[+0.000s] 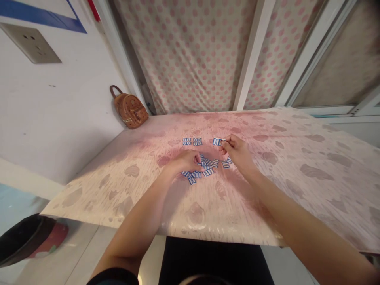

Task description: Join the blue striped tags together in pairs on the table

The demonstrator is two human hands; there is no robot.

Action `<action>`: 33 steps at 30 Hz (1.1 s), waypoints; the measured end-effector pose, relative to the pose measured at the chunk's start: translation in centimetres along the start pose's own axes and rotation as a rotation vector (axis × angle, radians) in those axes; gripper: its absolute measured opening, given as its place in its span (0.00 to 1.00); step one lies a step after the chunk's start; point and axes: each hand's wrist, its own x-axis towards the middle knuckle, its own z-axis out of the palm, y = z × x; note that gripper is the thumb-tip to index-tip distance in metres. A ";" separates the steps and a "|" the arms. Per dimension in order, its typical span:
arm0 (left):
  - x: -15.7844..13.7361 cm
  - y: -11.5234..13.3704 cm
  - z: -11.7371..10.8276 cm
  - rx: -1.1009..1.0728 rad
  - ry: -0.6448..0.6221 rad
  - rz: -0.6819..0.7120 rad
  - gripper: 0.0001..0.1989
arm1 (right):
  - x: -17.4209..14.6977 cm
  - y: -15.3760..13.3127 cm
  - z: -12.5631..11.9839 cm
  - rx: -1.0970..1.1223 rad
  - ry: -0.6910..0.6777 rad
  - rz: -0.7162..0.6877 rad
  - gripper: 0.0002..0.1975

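Small white labels edged in blue lie in a loose, overlapping pile (206, 168) on the table. At the pile's left side rests my left hand (187, 160), its thumb touching the labels and its fingers loosely curled, apart from the thumb. My right hand (236, 149) pinches a small blue-and-white label (217, 141) between thumb and fingertips, just above or at the tabletop beyond the pile. To the left of that label, two similar ones, a left label (187, 141) and a right label (197, 141), lie side by side in a row.
A pink patterned cloth covers the table (267, 190). A small brown backpack (130, 110) leans by the wall at the back left. Behind the table hangs a dotted curtain (192, 55). A dark-rimmed bin (32, 239) stands on the floor at left.
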 end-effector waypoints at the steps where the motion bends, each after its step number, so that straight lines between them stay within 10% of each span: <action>1: 0.0 0.3 0.2 0.011 -0.003 0.015 0.13 | 0.0 0.0 0.0 -0.001 -0.001 0.001 0.07; 10: -0.7 2.1 0.6 -0.048 -0.092 0.114 0.05 | -0.1 -0.1 0.1 -0.009 -0.002 0.006 0.06; 25: -0.7 -2.6 -3.3 -0.209 -0.054 -0.016 0.11 | 0.0 -0.1 0.0 0.005 0.003 -0.001 0.08; 33: -0.5 -0.2 -1.0 -0.083 0.068 0.002 0.14 | 0.0 -0.2 0.0 -0.005 0.017 0.016 0.11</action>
